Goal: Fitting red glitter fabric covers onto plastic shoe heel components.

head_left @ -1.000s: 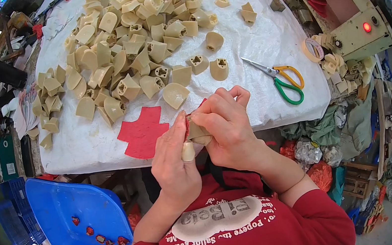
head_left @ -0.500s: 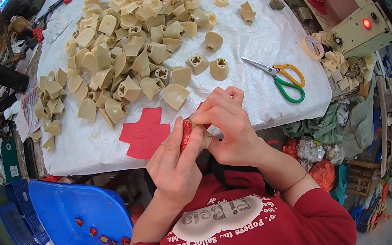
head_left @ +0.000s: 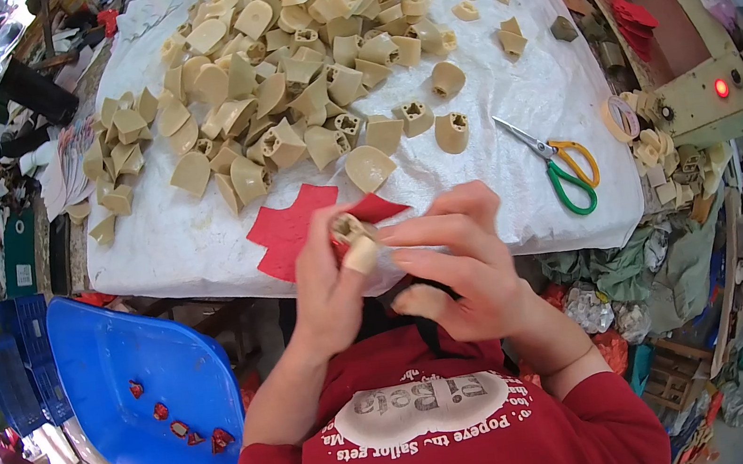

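Note:
My left hand (head_left: 324,286) is closed round a beige shoe heel (head_left: 348,228), its hollow end turned up. A red cover piece (head_left: 376,207) wraps part of the heel, with a loose pointed flap sticking out to the right. Just to the right, my right hand (head_left: 469,261) is slightly blurred, its fingers apart and nothing visible between them. Beyond my left hand, a flat red cross-shaped piece (head_left: 288,234) lies on the white-covered table (head_left: 521,211). Green-and-orange-handled scissors (head_left: 561,163) rest farther right, blades open.
A large heap of beige heels (head_left: 292,72) covers the table's far left and middle. A blue basin (head_left: 124,362) at lower left holds several red glittery pieces. At right stand a tape roll (head_left: 620,119) and a machine box (head_left: 705,104) with a lit red lamp.
The heel has turned in my left hand, so its hollow end now shows. My right hand has come off it and moved right, fingers opening. The whole view has shifted slightly.

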Available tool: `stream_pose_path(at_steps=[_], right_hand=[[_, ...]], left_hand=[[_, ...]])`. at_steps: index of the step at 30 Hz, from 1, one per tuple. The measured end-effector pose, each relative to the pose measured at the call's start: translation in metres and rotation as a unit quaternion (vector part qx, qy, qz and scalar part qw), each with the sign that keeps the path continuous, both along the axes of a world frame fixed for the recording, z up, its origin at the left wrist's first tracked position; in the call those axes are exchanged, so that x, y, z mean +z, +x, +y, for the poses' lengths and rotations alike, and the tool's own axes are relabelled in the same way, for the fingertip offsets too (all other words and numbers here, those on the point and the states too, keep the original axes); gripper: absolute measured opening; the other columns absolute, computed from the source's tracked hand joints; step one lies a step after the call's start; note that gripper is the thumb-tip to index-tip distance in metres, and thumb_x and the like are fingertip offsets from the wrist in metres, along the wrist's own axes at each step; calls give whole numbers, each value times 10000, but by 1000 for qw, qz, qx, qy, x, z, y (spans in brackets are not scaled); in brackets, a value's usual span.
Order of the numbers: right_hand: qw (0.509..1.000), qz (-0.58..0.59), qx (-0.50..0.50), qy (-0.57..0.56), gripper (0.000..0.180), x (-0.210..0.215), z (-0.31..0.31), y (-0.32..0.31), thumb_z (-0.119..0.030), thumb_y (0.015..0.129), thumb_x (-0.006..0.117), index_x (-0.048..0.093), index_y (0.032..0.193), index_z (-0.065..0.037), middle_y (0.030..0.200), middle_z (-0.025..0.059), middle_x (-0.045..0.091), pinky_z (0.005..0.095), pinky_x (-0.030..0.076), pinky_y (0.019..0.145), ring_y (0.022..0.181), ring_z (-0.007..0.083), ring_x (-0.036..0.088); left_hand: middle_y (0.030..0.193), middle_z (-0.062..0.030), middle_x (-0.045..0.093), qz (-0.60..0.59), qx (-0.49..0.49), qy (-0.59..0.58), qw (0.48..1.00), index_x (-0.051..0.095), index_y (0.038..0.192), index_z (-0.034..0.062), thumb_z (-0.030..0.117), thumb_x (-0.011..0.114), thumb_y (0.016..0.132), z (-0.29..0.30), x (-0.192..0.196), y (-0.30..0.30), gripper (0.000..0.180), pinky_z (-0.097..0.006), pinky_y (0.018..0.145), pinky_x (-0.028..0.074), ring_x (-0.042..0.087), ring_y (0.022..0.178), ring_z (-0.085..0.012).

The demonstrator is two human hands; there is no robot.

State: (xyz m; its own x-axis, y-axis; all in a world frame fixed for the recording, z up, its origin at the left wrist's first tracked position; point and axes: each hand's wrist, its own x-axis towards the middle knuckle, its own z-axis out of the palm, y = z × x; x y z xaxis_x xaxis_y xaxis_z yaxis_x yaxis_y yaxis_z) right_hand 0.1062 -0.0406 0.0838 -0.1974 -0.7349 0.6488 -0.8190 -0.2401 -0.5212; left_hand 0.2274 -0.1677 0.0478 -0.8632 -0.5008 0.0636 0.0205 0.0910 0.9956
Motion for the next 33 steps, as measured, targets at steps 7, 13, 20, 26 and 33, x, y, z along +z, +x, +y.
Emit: stream_pose_path(at_steps=[7,13,20,26,33], right_hand=[[941,-328,-78,-20,376,-25,-6,8,-121,820,645,505,1147,2,1061,130,536,345,413,861,1007,272,502],[916,-401,-6,4,106,-28,-8,13,-92,924,508,556,925,2,901,103,605,378,414,923,925,218,568],[943,-320,-58,-67,127,-35,-11,25,47,820,539,569,934,0,954,137,612,402,472,863,908,277,606],[974,-196,-77,-78,382,-46,-11,25,114,715,553,533,1083,12,1052,178,561,412,479,845,977,349,575],[996,6,-89,-15,642,-57,-12,24,83,629,613,485,1253,-2,1222,198,428,410,440,887,1069,366,486]], left_hand=[[1068,-115,526,60,-17,21,998,368,1298,-12,165,505,863,9,13,2,489,-293,811,435,534,916,-162],[1046,-125,483,68,-15,-8,998,397,1230,-5,147,529,849,16,-1,-2,431,-303,801,426,525,895,-189],[959,-133,456,58,52,-106,991,423,1133,-8,155,532,869,25,-7,-11,329,-329,745,419,505,833,-225],[1021,-85,463,29,29,-28,999,374,1185,-13,228,434,926,25,6,-13,358,-272,811,405,482,912,-151],[1055,-134,475,35,-4,16,999,329,1207,-23,412,335,975,25,-7,-12,494,-320,797,423,521,918,-218]])
